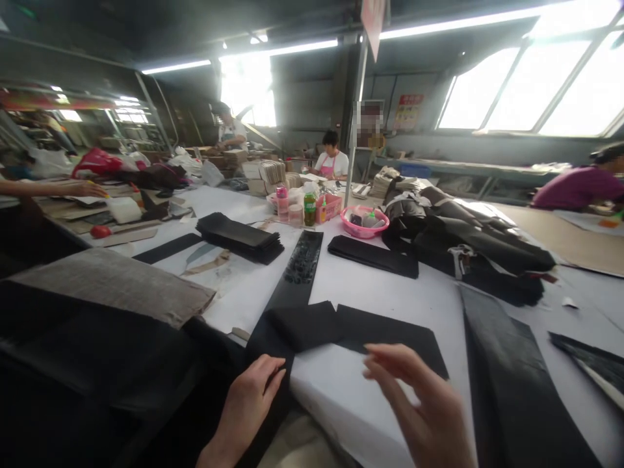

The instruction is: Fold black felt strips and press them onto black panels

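My left hand (251,396) is closed, thumb and fingers pinched at the edge of a black material piece (277,331) at the near table edge. The piece lies bent, with one strip running away from me and one stretching to the right. A shiny, wet-looking patch (302,260) covers the strip's far end. My right hand (419,403) hovers over the white tabletop (336,383), thumb and fingers apart, holding nothing. Just beyond its fingertips lies the right-hand black strip (390,328).
Stacked black strips (238,237) and a smaller stack (373,255) lie farther back. A pink basket (364,222), a green bottle (309,208) and a heap of dark material (463,240) stand beyond. Grey-brown sheet (112,283) lies left. Several people work around the tables.
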Action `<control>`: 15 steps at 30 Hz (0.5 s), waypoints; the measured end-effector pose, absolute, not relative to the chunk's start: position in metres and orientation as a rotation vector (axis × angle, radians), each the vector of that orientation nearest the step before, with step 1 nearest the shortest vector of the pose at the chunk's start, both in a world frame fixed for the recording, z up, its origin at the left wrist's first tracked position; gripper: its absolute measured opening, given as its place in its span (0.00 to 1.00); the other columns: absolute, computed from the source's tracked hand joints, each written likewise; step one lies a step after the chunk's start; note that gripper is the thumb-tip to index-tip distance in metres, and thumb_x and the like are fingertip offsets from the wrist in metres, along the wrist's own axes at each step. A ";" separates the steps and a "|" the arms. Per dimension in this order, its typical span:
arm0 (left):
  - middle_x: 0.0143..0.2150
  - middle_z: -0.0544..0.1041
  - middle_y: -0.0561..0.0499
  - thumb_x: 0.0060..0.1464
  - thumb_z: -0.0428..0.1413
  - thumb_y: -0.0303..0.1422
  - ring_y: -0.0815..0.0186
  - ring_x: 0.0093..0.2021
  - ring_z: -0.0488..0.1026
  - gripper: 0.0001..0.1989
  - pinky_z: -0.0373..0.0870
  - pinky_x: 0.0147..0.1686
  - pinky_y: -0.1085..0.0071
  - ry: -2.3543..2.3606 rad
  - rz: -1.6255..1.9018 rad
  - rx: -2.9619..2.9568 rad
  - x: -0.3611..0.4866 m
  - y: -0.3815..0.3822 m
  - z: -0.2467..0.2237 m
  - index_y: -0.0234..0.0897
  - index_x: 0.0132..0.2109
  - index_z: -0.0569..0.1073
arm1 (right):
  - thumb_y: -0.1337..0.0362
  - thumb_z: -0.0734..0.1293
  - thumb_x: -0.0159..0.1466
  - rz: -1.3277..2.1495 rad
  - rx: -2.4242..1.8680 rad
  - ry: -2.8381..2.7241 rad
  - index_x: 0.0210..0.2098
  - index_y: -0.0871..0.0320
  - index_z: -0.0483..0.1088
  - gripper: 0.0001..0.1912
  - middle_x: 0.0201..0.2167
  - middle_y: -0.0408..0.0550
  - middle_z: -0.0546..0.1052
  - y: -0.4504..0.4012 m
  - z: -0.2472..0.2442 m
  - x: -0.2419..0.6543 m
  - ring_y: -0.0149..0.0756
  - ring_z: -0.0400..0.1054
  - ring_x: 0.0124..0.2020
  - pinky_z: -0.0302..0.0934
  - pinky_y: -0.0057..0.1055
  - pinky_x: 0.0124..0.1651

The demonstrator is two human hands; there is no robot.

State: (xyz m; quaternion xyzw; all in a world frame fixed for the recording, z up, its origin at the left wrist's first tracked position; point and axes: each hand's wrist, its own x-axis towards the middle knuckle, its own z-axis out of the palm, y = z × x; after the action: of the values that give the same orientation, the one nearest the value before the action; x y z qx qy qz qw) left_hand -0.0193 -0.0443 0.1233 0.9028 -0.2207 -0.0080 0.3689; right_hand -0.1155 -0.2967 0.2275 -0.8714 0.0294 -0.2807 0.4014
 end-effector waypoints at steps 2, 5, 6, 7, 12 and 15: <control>0.45 0.75 0.49 0.67 0.46 0.33 0.61 0.46 0.74 0.10 0.69 0.47 0.66 -0.582 0.071 2.360 -0.007 -0.046 0.119 0.42 0.47 0.72 | 0.61 0.64 0.67 -0.365 -2.260 0.097 0.43 0.53 0.73 0.07 0.40 0.44 0.77 -0.298 0.205 -0.075 0.32 0.74 0.36 0.69 0.27 0.37; 0.45 0.74 0.48 0.66 0.47 0.29 0.59 0.46 0.73 0.10 0.71 0.47 0.63 -0.585 0.119 2.453 0.010 -0.049 0.111 0.40 0.46 0.73 | 0.64 0.66 0.65 -0.140 -2.441 0.209 0.47 0.54 0.71 0.11 0.44 0.46 0.76 -0.300 0.168 -0.024 0.37 0.74 0.40 0.68 0.31 0.40; 0.45 0.74 0.47 0.66 0.47 0.29 0.59 0.46 0.73 0.10 0.71 0.47 0.62 -0.577 0.119 2.485 0.015 -0.050 0.109 0.39 0.46 0.73 | 0.64 0.66 0.65 -0.104 -2.516 0.228 0.50 0.54 0.70 0.13 0.46 0.47 0.75 -0.301 0.159 -0.010 0.39 0.74 0.43 0.68 0.33 0.41; 0.45 0.74 0.47 0.65 0.48 0.28 0.58 0.46 0.73 0.09 0.71 0.48 0.61 -0.569 0.116 2.515 0.020 -0.051 0.107 0.39 0.46 0.73 | 0.64 0.66 0.65 -0.077 -2.594 0.243 0.52 0.55 0.69 0.15 0.48 0.49 0.74 -0.301 0.153 0.004 0.41 0.73 0.45 0.67 0.34 0.43; 0.48 0.73 0.46 0.61 0.52 0.22 0.58 0.49 0.73 0.11 0.71 0.51 0.59 -0.550 0.067 2.624 0.037 -0.055 0.097 0.38 0.47 0.74 | 0.60 0.72 0.61 0.083 -2.885 0.340 0.58 0.60 0.65 0.28 0.49 0.58 0.73 -0.295 0.136 0.060 0.50 0.69 0.52 0.65 0.38 0.47; 0.51 0.73 0.45 0.59 0.53 0.20 0.57 0.51 0.72 0.13 0.71 0.53 0.57 -0.541 0.067 2.673 0.044 -0.056 0.088 0.38 0.48 0.74 | 0.59 0.76 0.56 0.144 -2.927 0.421 0.54 0.60 0.67 0.30 0.47 0.59 0.73 -0.292 0.125 0.079 0.51 0.68 0.51 0.64 0.37 0.45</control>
State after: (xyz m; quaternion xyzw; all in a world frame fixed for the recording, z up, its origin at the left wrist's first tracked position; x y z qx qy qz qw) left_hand 0.0438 -0.0563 0.0884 0.9590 -0.1940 0.0239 0.2051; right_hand 0.0785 -0.2917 0.1246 -0.9846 0.1415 0.0485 0.0901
